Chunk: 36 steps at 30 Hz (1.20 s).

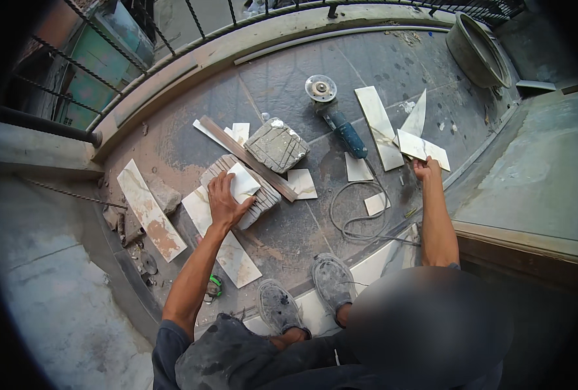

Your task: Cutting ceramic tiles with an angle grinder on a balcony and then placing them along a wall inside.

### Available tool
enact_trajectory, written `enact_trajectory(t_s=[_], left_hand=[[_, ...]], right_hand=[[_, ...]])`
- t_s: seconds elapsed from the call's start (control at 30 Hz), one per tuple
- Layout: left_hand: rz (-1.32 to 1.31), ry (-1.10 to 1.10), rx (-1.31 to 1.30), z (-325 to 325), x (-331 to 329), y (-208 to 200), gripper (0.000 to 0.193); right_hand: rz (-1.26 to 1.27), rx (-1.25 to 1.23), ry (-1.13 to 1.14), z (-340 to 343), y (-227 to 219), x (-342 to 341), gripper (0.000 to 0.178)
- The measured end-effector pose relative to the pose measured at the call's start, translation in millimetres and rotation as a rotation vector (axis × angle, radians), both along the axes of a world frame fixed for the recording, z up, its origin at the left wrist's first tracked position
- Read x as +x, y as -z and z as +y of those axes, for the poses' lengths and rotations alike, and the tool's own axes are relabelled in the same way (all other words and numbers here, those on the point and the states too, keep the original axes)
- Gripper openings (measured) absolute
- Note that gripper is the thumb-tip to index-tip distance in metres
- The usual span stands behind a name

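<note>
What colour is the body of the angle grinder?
The grinder's body is dark teal-blue, best seen in the head view.

Soft, even daylight washes over a balcony floor (282, 81), casting only faint shadows and lifting the pale tiles (378, 128) to the brightest notes. The fisheye lens bows the far ledge (237, 44) and blackens the corners. The middle reads fairly sharp; a smooth dark blur covers part of the near right, amid deep gloom.

Bare forearms (439, 224) outstretched, left grip (224, 200) palm-down, thumb spread, right grip (426, 169) pinching
</note>
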<state>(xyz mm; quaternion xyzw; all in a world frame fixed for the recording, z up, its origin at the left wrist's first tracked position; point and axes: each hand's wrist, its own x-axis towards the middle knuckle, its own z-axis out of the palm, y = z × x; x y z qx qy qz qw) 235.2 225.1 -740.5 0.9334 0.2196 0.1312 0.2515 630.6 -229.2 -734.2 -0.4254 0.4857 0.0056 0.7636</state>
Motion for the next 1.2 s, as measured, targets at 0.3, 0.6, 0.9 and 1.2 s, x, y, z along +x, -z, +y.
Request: enact_trajectory(t_s=[0.3, 0.6, 0.9, 1.2], left_hand=[[0.103, 0.016, 0.026, -1, 5, -7, 0.078], [0.101, -0.025, 0.022, -12, 17, 0, 0.081], [0.027, -0.004, -0.063, -4, -6, -27, 0.057], [0.55, 0.395, -0.521, -17, -48, -163, 0.038]], right_hand=[[0.076, 0.134, 0.053, -12, 95, -10, 0.017], [0.144, -0.267, -0.386, -36, 89, -29, 0.018], [-0.436, -1.142, -0.938, 82, 6, -69, 0.027], [-0.314, -1.512, -1.685, 246, 10, -62, 0.059]])
